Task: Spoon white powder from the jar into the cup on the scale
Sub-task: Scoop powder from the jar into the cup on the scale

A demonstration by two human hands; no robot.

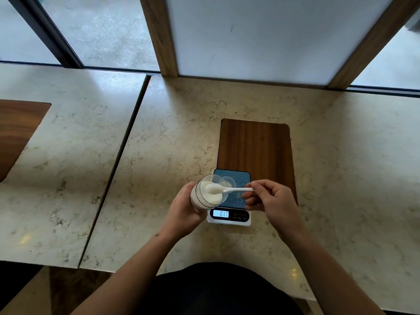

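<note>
The jar (205, 196) is held tilted in the left hand (181, 210), whose grip is wrapped around its body, the mouth turned toward the right hand (270, 196). The white spoon (229, 189) is pinched by its handle end in the narrow grip of the right hand's fingertips (255, 186), and its bowl, heaped with white powder (212, 189), sits at the jar's mouth. The clear cup (228, 181) can be made out on the blue plate of the scale (229, 214), just beyond the spoon and between the two grips; how much powder it holds cannot be told. A reading near 0.17 appears on the display, though the digits are small. The task is judged to be in progress: a spoonful is loaded but not yet tipped into the cup. The scale rests on the counter (159, 155), partly over a wooden inlay (256, 146).
</note>
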